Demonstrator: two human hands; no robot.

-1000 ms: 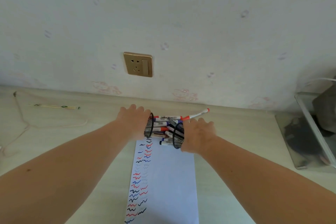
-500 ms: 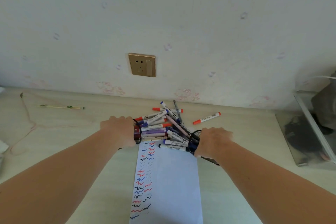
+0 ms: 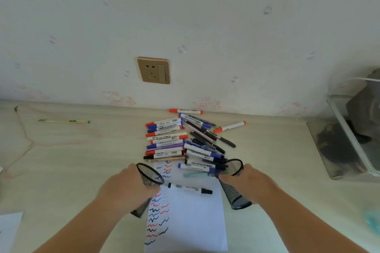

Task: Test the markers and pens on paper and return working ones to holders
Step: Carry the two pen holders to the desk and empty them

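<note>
My left hand [image 3: 125,191] grips a black mesh holder [image 3: 149,174], tipped on its side with its mouth toward the wall. My right hand [image 3: 249,183] grips a second mesh holder [image 3: 232,189], tipped the same way. Both holders look empty. Several markers and pens [image 3: 176,139] lie spilled in a heap on the desk beyond them. One black marker [image 3: 190,188] lies across the white paper [image 3: 195,217], which carries red, blue and black squiggles down its left side. A pale green pen [image 3: 195,174] lies at the right holder's mouth.
A clear plastic bin [image 3: 353,139] stands at the right edge. Chopsticks [image 3: 63,121] and a thin cord [image 3: 24,146] lie on the left of the wooden desk. A gold wall socket [image 3: 153,70] sits above the pens. Another sheet corner [image 3: 8,230] shows at lower left.
Both hands have pulled the tipped holders back toward me and apart, and the markers and pens have slid out into a heap on the desk.
</note>
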